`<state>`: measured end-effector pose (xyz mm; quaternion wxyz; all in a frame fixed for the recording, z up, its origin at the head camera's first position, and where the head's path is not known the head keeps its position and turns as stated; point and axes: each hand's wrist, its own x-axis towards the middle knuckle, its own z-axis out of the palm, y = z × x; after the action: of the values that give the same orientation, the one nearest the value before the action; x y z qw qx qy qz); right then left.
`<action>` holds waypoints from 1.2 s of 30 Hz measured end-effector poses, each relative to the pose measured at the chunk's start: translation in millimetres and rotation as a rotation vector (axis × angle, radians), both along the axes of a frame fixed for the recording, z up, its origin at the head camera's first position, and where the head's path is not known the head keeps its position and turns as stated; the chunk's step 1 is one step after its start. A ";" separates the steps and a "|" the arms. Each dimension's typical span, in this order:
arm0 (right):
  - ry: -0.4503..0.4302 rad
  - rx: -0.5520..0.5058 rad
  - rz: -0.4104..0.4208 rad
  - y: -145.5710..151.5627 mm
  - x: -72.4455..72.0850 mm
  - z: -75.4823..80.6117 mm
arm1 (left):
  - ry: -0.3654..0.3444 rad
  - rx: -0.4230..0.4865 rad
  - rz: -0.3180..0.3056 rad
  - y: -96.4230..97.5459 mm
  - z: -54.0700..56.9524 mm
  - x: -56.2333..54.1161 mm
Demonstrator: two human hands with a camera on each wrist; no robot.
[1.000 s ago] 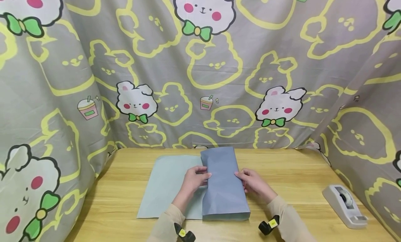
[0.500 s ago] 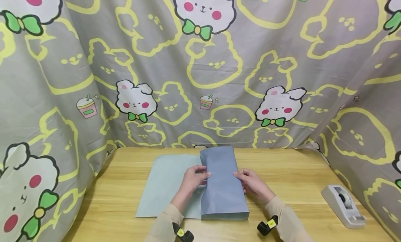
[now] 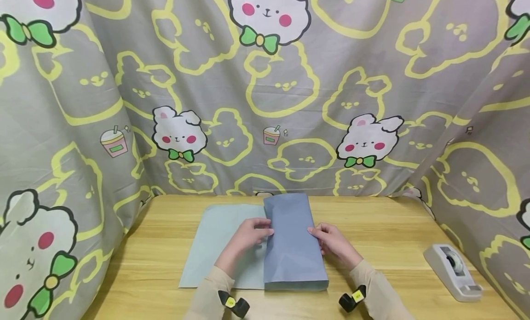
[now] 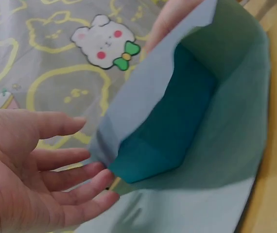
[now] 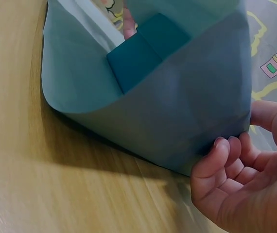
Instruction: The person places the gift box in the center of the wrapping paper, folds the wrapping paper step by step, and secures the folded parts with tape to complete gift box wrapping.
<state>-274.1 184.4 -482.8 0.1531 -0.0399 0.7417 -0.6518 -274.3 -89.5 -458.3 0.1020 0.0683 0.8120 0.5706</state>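
A sheet of wrapping paper, blue-grey on one face and pale green on the other, is folded over from the right. Inside the fold a teal box shows through the open end; its teal surface also appears in the right wrist view. My left hand has its fingers extended and spread, fingertips right at the flap's left edge. My right hand pinches the folded right side, thumb at the upper edge and curled fingers against the side.
A white tape dispenser with a roll in it stands on the right of the wooden table. Behind and on both sides hangs a grey curtain with cartoon rabbits. Black wrist cameras sit on both forearms.
My left hand has shifted slightly left, its thumb drawing back from the top of the flap to its edge. My right hand keeps its hold on the paper.
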 end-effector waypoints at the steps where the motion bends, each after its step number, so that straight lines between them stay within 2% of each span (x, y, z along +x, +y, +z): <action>1: -0.001 0.001 -0.002 0.0 0.3 0.3 | 0.005 -0.016 -0.011 -1.0 1.6 0.6; 7: 0.000 0.002 -0.004 -0.6 1.3 0.8 | 0.003 -0.062 -0.047 -0.1 3.1 1.7; 10: 0.006 0.015 -0.010 -1.7 0.9 0.9 | 0.018 -0.057 -0.014 3.8 0.1 1.3; 15: 0.024 0.050 -0.006 -3.8 1.9 4.6 | 0.089 -0.083 0.057 12.1 -5.0 3.7; 19: 0.030 0.049 0.012 -3.5 1.9 6.7 | 0.124 -0.104 0.078 15.1 -6.4 5.0; 29: 0.032 0.074 -0.008 -2.5 -3.1 2.7 | 0.097 -0.080 0.105 15.4 -6.1 6.1; 36: 0.116 0.116 0.004 1.2 -4.7 6.7 | 0.067 -0.035 0.118 17.7 -9.2 4.6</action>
<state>-278.8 185.6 -476.1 0.1133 -0.0704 0.7857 -0.6040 -269.7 -71.8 -467.5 0.0421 0.0375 0.8275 0.5586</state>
